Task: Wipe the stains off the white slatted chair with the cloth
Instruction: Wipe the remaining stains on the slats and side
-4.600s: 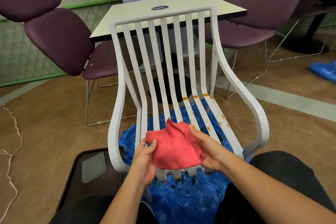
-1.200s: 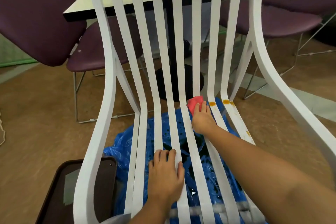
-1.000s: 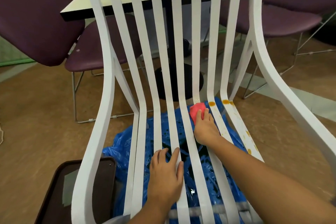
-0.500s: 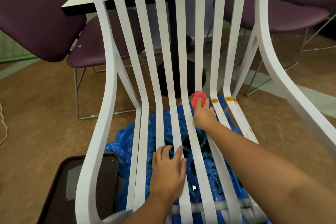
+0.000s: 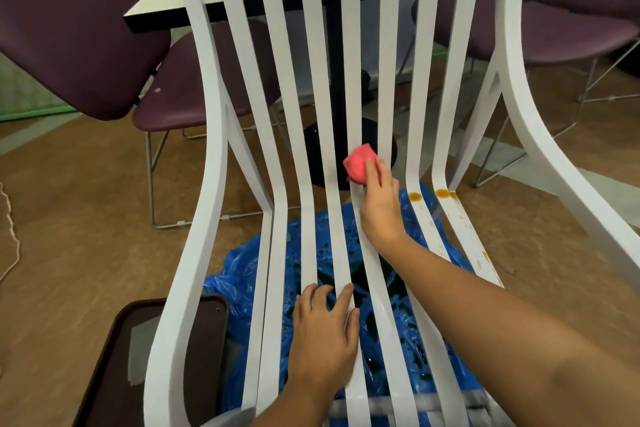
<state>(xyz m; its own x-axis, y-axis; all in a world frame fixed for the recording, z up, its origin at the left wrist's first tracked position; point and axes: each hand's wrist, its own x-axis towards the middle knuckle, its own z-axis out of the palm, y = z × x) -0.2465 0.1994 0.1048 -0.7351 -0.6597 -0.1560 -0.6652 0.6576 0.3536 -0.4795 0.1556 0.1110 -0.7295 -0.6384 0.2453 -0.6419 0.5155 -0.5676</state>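
Note:
The white slatted chair [image 5: 214, 163] fills the view, its back rising away from me. My right hand [image 5: 379, 208] presses a bunched red cloth [image 5: 358, 167] against a middle slat at the bend between seat and back. My left hand [image 5: 323, 340] lies flat on the seat slats near the front, fingers spread, holding nothing. Orange-brown stains [image 5: 414, 197] mark the two right-hand slats at the bend, and smaller spots [image 5: 479, 262] trail down the rightmost slat toward me.
Crumpled blue plastic sheeting [image 5: 239, 284] lies on the floor under the chair. A dark brown tray [image 5: 114, 350] sits at lower left. Behind the chair stand a pale table [image 5: 166, 0] on a black pedestal and purple chairs [image 5: 79, 31] to the left and right.
My right hand has slid the cloth a little up the slat toward the chair back. My left hand stays flat on the seat. Several seconds ago both hands held the cloth open.

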